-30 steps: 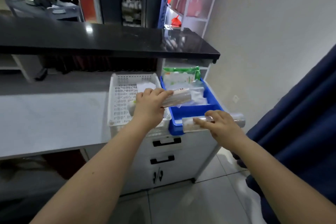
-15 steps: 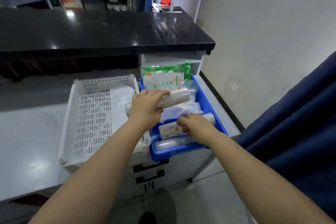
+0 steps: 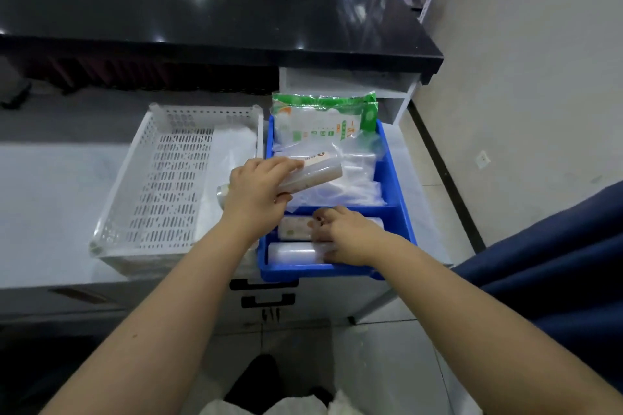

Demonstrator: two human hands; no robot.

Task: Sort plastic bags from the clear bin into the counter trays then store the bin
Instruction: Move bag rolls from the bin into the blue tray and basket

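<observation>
Mid-sorting: left hand (image 3: 258, 194) grips a roll (image 3: 312, 173), right hand (image 3: 349, 236) presses rolls (image 3: 295, 228) in the blue tray (image 3: 399, 212); next, seat the held roll at 6 o'clock.

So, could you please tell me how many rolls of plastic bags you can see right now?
3: one in the left hand, roll; two in the blue tray's front compartment, a labelled one and a plain one under the right hand. Others may be hidden.

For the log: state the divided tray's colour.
Blue; the divided tray shows clearly in the head view.
</observation>
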